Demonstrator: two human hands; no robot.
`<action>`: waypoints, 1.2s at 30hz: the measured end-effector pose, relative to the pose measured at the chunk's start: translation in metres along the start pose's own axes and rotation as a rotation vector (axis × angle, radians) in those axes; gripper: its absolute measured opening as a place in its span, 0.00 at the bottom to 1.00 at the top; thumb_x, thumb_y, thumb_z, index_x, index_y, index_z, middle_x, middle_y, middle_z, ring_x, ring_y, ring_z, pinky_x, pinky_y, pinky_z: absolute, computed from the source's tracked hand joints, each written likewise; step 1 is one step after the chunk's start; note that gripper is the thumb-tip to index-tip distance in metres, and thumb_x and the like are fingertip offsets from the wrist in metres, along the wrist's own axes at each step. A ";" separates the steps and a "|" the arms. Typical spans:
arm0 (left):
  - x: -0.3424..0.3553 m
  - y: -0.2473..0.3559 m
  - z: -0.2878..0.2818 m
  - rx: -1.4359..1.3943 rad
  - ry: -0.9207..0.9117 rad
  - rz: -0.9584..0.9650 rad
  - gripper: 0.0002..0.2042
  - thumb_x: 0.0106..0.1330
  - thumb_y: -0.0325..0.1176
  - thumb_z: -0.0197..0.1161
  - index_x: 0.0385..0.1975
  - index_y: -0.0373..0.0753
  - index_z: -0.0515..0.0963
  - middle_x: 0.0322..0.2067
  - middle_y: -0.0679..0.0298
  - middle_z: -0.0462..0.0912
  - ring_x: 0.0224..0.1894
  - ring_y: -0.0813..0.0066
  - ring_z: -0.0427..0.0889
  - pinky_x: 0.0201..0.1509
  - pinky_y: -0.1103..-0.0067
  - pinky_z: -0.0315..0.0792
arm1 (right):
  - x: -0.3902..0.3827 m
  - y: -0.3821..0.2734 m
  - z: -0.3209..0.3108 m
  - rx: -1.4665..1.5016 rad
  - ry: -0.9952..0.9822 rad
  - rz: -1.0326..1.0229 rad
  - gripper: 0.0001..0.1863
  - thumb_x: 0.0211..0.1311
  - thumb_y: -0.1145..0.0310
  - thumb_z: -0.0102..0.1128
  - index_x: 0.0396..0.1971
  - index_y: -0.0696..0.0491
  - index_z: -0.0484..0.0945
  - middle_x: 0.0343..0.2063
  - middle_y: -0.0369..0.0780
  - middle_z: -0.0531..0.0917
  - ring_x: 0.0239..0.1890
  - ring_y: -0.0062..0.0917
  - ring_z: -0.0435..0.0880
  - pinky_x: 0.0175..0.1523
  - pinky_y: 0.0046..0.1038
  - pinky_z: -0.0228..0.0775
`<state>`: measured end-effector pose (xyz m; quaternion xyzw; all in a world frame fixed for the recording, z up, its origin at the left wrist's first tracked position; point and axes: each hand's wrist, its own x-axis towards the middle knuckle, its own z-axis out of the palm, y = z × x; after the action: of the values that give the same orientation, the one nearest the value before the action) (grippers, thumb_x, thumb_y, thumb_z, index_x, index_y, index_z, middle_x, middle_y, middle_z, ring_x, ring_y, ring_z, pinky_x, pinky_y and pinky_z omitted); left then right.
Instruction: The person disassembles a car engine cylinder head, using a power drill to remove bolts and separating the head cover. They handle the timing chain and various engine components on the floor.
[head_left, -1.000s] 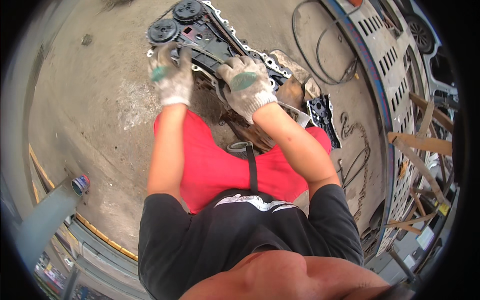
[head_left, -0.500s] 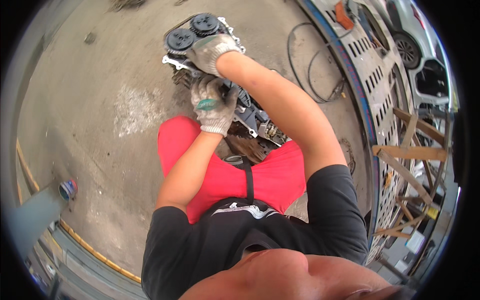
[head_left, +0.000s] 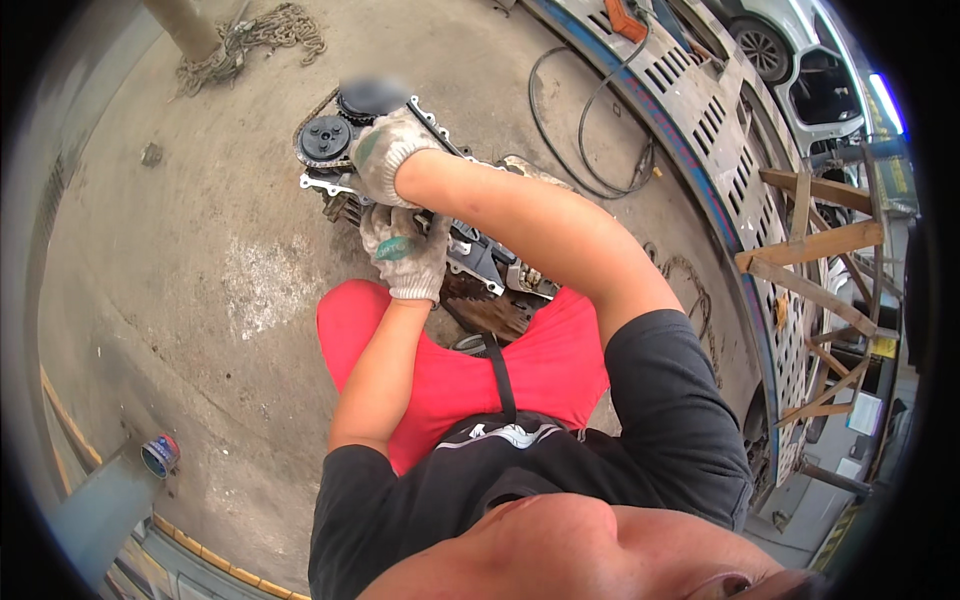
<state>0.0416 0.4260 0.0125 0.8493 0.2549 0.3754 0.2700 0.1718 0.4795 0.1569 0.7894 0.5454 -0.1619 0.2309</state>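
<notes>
An engine [head_left: 478,262] lies on the floor between my legs, with a black round sprocket [head_left: 325,138] at its far end. A second sprocket [head_left: 370,97] beside it is partly blurred, and a chain runs round their outer side. My right hand [head_left: 385,158], in a dirty white work glove, is closed just below the sprockets. Its fingertips are out of sight. Directly nearer to me, my left hand [head_left: 400,252], in a matching glove with a green patch, has its fingers curled in against the engine's side. What either hand grips is hidden.
A black hose [head_left: 535,95] loops on the concrete to the right, beside a long slotted metal platform [head_left: 690,125]. Wooden trestle bars [head_left: 815,245] and a white car [head_left: 800,60] stand beyond. A chain heap [head_left: 275,32] surrounds a post at the far left; a can [head_left: 160,456] is nearer.
The view has shifted, so the engine and hands appear farther left and more chain shows at the back. Both hands keep nearly the same places on the engine.
</notes>
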 end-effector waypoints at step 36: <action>0.004 0.000 -0.004 -0.002 -0.038 -0.064 0.24 0.56 0.54 0.82 0.40 0.43 0.82 0.51 0.55 0.81 0.58 0.45 0.77 0.67 0.49 0.69 | 0.002 -0.006 -0.005 0.106 0.038 0.050 0.22 0.79 0.49 0.55 0.50 0.45 0.93 0.49 0.40 0.93 0.52 0.41 0.93 0.59 0.45 0.82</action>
<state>0.0404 0.4294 0.0169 0.8474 0.2764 0.3505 0.2875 0.1667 0.4860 0.1585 0.8168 0.5205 -0.1697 0.1821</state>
